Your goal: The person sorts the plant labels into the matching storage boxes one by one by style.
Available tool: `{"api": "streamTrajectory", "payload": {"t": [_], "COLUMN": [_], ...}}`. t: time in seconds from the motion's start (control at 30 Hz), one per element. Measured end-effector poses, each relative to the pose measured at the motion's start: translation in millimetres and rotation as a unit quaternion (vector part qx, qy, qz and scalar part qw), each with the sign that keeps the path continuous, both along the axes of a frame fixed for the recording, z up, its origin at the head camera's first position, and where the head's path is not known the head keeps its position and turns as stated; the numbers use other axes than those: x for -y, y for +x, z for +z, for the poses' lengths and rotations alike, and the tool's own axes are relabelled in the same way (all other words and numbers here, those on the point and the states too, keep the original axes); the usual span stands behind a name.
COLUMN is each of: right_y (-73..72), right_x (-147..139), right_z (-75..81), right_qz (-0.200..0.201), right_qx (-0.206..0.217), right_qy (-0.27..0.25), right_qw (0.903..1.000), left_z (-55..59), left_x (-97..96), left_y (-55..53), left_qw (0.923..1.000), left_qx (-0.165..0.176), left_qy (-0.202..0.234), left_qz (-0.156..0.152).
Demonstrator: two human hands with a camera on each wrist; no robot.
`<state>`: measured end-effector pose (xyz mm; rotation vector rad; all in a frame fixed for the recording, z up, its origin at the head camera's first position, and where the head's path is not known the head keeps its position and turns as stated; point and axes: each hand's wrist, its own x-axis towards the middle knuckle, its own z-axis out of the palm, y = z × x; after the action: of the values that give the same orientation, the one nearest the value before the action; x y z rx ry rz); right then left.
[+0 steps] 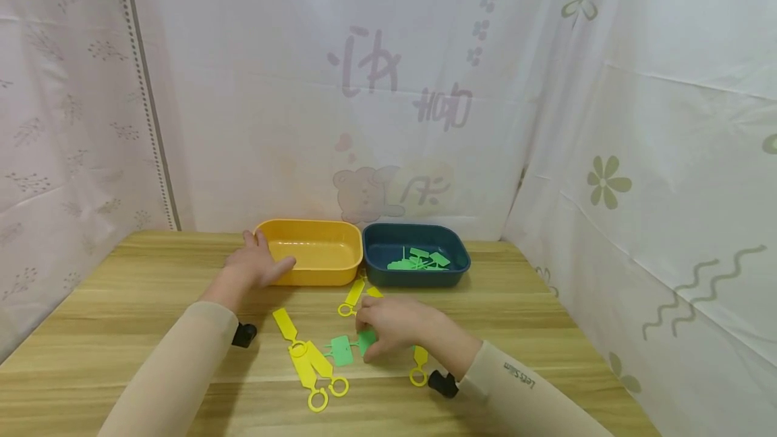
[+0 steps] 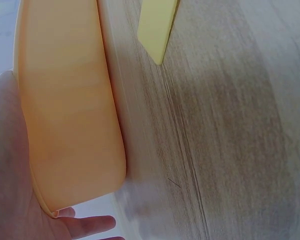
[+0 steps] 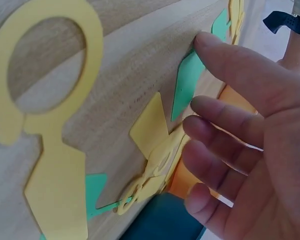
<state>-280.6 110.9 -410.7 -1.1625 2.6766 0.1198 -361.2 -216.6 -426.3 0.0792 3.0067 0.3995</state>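
Observation:
My left hand (image 1: 251,265) rests on the left end of a yellow plastic bin (image 1: 312,278), its thumb over the front rim. In the left wrist view, its fingers (image 2: 90,226) stick out straight past the bin's end. Over the table, my right hand (image 1: 394,324) reaches down to a flat green tag (image 3: 186,82). Thumb and index fingertips are right at the tag's edges, with a gap between them. Beside it lies another green tag (image 1: 342,351). Yellow ring-ended tags (image 1: 302,368) lie left of the right hand, and one yellow tag (image 1: 420,356) shows beneath the wrist.
A dark blue bin (image 1: 419,279) holding several green tags (image 1: 419,260) stands against the yellow bin's right side. More yellow tags (image 1: 355,292) lie in front of the bins. Patterned white curtains (image 1: 273,86) enclose the wooden table (image 1: 516,329) at the back and sides.

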Motion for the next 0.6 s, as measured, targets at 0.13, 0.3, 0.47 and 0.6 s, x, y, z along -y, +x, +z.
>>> {"api": "streamTrajectory", "payload": {"t": [0.13,0.3,0.47,0.6], "right_y": [0.4,-1.1,-1.0,-0.3], "right_x": [1.1,0.5,-0.2,-1.2], "right_z": [0.2,-1.2,-2.3,-2.0], "right_qz": [-0.016,-0.035,-0.054,-0.069], "right_qx": [0.008,0.026,0.039,0.045], "right_qy": [0.007,0.000,-0.011,-0.022], "right_qw": [0.9998,0.9990,0.9977,0.9964], "left_z": [0.9,1.7,2.1,1.8], "left_x": [0.4,0.4,0.5,-0.2], "left_y": [0.8,0.2,1.8,1.7], "left_qw": [1.0000,1.0000,1.0000,1.0000], "left_qx": [-0.001,-0.003,0.001,0.002], "left_qy": [-0.003,0.000,0.006,0.003], "left_qz": [-0.001,0.001,0.002,0.002]}}
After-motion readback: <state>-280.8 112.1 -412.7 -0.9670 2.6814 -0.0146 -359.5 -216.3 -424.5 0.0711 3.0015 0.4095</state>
